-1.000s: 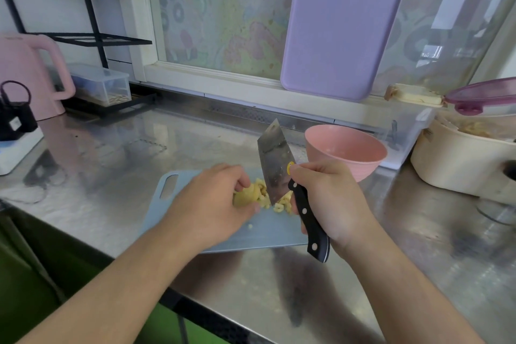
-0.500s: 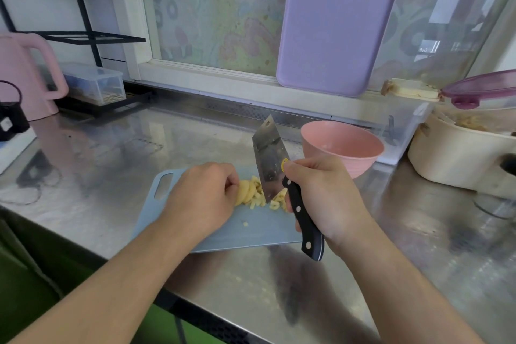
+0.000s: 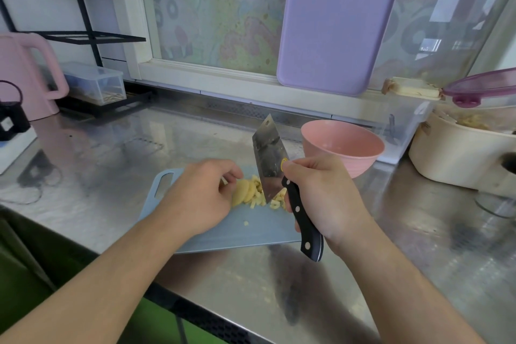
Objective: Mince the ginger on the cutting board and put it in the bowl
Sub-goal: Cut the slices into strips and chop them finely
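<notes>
Yellow ginger slices (image 3: pixel 243 191) and small cut pieces (image 3: pixel 258 198) lie on a blue-grey cutting board (image 3: pixel 251 232) on the steel counter. My left hand (image 3: pixel 202 198) sits with curled fingers against the left side of the slices, holding them in place. My right hand (image 3: pixel 324 198) grips the black handle of a cleaver (image 3: pixel 269 162); its blade edge rests in the cut pieces, just right of the slices. An empty pink bowl (image 3: pixel 342 145) stands right behind the board, beside the blade.
A cream pot (image 3: pixel 458 153) with a purple lid stands at the right. A purple board (image 3: pixel 335 22) leans on the window. A clear box (image 3: pixel 95 82), a black rack and a pink jug (image 3: pixel 30 75) are at the left. The counter's front edge runs below my arms.
The cleaver has come down among the cut pieces. The ginger under my left hand now shows as fanned slices, and my fingers have drawn back to the left.
</notes>
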